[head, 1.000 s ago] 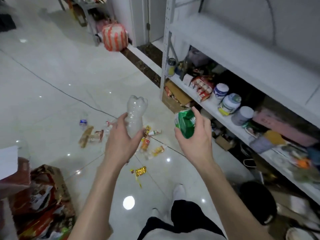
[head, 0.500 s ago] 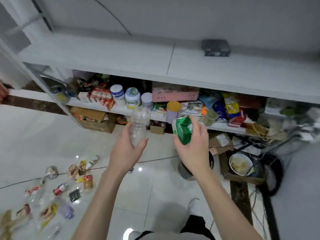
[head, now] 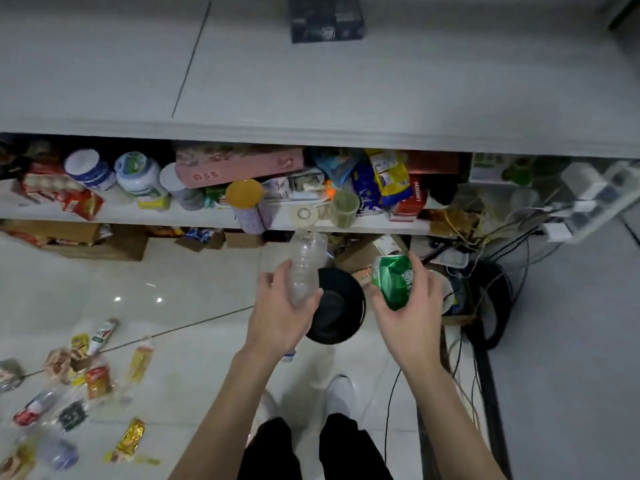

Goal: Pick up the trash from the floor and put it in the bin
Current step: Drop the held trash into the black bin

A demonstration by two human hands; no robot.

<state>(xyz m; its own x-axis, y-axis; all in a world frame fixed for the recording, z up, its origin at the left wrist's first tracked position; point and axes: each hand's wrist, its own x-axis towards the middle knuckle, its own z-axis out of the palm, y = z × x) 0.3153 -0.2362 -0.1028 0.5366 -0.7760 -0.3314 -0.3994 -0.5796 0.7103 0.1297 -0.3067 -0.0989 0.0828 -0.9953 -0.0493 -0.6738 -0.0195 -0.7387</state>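
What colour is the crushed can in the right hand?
Green with some white print, seen in the head view: the can sits in the right hand.

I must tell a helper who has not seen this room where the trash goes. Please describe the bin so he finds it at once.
Find the long white shelf unit crammed with jars and packets. On the pale tiled floor just in front of its lowest shelf stands the bin, seen between the left hand and right hand. It is round, black and open-topped, unlike the brown cardboard boxes nearby.
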